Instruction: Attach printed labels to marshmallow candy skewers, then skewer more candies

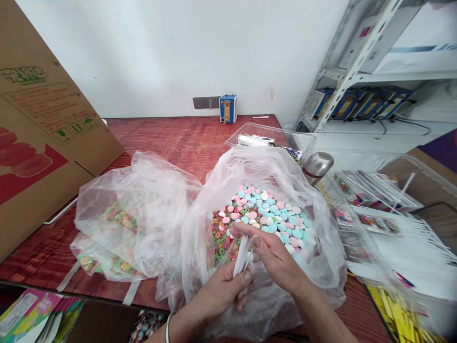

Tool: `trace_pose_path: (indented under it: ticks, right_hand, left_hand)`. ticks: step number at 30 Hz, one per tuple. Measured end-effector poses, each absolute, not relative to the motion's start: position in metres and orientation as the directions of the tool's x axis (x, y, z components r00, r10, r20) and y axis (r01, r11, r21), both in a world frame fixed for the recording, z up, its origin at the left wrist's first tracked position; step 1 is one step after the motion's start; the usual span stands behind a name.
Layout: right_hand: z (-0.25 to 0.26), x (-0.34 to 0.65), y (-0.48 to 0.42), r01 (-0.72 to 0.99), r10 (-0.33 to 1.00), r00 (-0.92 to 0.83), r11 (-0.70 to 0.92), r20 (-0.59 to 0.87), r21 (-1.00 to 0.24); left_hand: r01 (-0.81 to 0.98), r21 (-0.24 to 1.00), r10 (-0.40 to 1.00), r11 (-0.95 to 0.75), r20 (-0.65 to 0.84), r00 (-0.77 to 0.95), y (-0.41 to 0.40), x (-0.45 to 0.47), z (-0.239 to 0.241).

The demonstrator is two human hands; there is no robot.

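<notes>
A large clear plastic bag [259, 159] lies wide open on the table, filled with pink, blue and white round discs [282, 219] and small red and green rings [219, 243]. Over its near side, my left hand [223, 288] is closed around a thin bundle of flat white strips [242, 255], thumb on top. My right hand [274, 257] has its thumb and fingers closed at the upper end of that same bundle. What the strips are exactly I cannot make out.
Another clear bag [157, 214] with coloured rings lies to the left, beside a tall cardboard box [43, 119]. Behind are a clear tray [233, 136], a steel flask [317, 166] and a blue device [228, 108]. Bins of white-stick packets [410, 247] stand right, below metal shelving [357, 57].
</notes>
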State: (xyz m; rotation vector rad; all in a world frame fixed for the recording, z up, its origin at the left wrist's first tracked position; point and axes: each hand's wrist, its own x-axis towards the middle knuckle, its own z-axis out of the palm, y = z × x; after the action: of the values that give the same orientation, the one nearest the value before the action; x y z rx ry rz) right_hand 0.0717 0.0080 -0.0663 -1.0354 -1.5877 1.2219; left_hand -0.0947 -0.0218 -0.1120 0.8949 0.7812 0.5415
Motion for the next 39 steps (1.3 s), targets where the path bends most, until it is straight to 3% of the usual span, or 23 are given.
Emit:
trace_pose_path:
  ticks: [3,5,8,11,15,18,22,25,27,29,31,33,36,39]
  right_hand:
    - [-0.069,0.077,0.009,0.094,0.968,-0.212,0.159,0.136,-0.983]
    - [-0.072,0.078,0.002,0.171,0.982,-0.144,0.148,0.124,-0.974]
    - [-0.084,0.078,-0.025,0.393,0.961,-0.277,0.132,0.02,-0.91]
    - [-0.102,0.078,-0.061,0.59,0.843,-0.512,0.206,-0.164,-0.78]
    - [-0.121,0.081,-0.094,0.664,0.786,-0.563,0.245,-0.256,-0.707]
    - [-0.12,0.086,-0.1,0.637,0.827,-0.523,0.219,-0.206,-0.739]
    - [-0.118,0.087,-0.094,0.66,0.934,-0.354,0.277,0.036,-0.699]
    - [-0.127,0.089,-0.091,0.818,0.973,-0.229,0.205,0.024,-0.538]
    - [-0.134,0.093,-0.092,0.872,0.982,-0.174,0.117,-0.077,-0.474]
    - [-0.137,0.102,-0.094,0.848,0.979,-0.162,0.076,-0.121,-0.524]
    - [-0.137,0.112,-0.096,0.778,0.989,-0.122,0.046,-0.079,-0.626]
    - [-0.134,0.121,-0.095,0.725,1.0,-0.009,-0.004,-0.015,-0.688]
    - [-0.129,0.126,-0.093,0.708,0.991,0.12,-0.04,0.064,-0.705]
    - [-0.125,0.118,-0.089,0.732,0.989,0.09,0.011,0.114,-0.681]
  left_hand:
    - [-0.393,0.624,0.719,0.675,-0.437,0.541,-0.006,-0.097,-0.107]
    - [-0.587,0.483,0.76,0.65,-0.421,0.495,0.009,-0.1,-0.099]
    - [-0.715,0.363,0.789,0.597,-0.426,0.443,0.028,-0.107,-0.087]
    - [-0.757,0.336,0.79,0.561,-0.492,0.367,0.037,-0.112,-0.078]
    - [-0.778,0.344,0.803,0.526,-0.502,0.321,0.037,-0.111,-0.075]
    - [-0.771,0.356,0.795,0.528,-0.527,0.301,0.037,-0.107,-0.075]
    - [-0.722,0.43,0.802,0.541,-0.522,0.29,0.038,-0.103,-0.069]
    - [-0.554,0.658,0.86,0.511,-0.384,0.337,0.038,-0.103,-0.065]
    - [-0.264,0.893,0.896,0.363,-0.257,0.362,0.035,-0.103,-0.066]
    - [0.123,0.984,0.905,0.126,-0.165,0.392,0.029,-0.103,-0.073]
    - [0.424,0.902,0.894,-0.077,-0.125,0.43,0.02,-0.1,-0.089]
    - [0.585,0.779,0.873,-0.226,-0.105,0.477,0.011,-0.096,-0.107]
    - [0.671,0.631,0.818,-0.39,-0.099,0.567,0.0,-0.095,-0.123]
    - [0.675,0.579,0.782,-0.456,-0.102,0.615,-0.004,-0.103,-0.117]
